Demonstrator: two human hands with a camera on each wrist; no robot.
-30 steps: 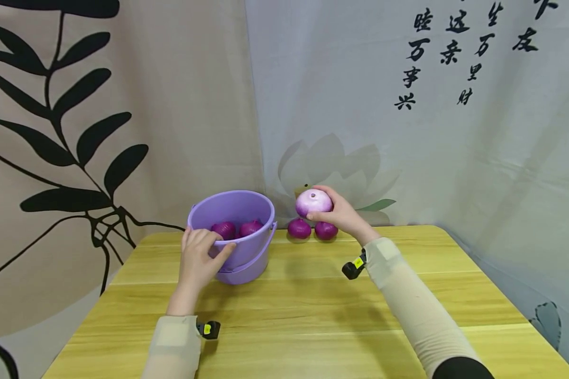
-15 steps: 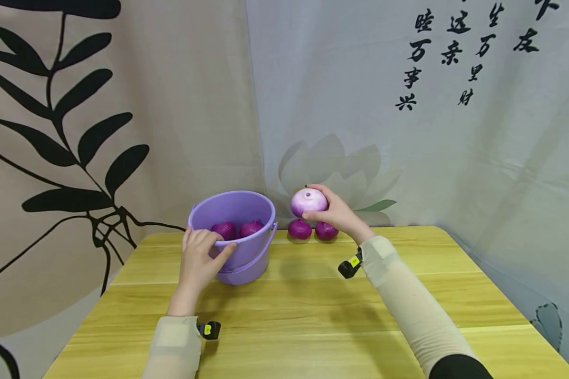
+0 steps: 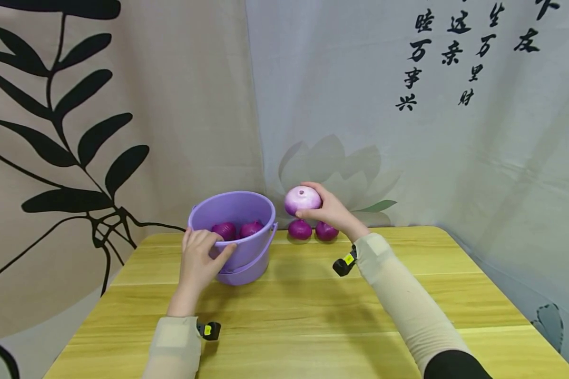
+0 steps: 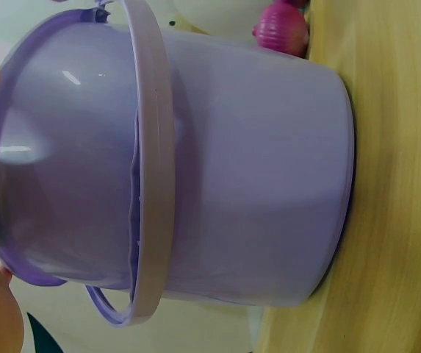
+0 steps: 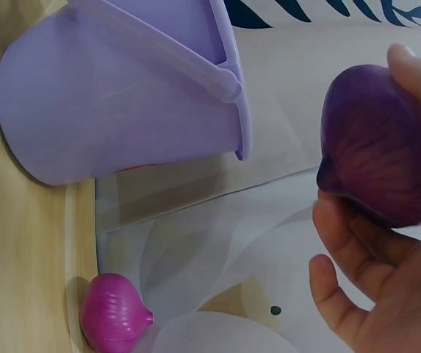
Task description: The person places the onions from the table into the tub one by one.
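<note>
A purple bucket (image 3: pixel 246 258) stands on the table with at least two dark magenta onions (image 3: pixel 251 228) inside. My left hand (image 3: pixel 200 258) grips its near left rim, thumb outside and fingers over the edge. Up in the air, right of the bucket, my right hand (image 3: pixel 329 210) holds a pale purple-and-white onion (image 3: pixel 301 200) between thumb and fingers. In the right wrist view the held onion (image 5: pixel 379 147) shows a dark purple underside with a pointed tip. Below it on the table sit two magenta onions, a left one (image 3: pixel 300 229) and a right one (image 3: pixel 326 231).
The wooden table (image 3: pixel 284 326) ends at the back against a hanging cloth (image 3: pixel 199 131) printed with leaves, a lotus and characters. The bucket's handle (image 4: pixel 155 162) hangs down along its near side.
My right hand has moved left toward the bucket, carrying the pale onion. The left hand, the bucket and the two onions on the table have stayed in place.
</note>
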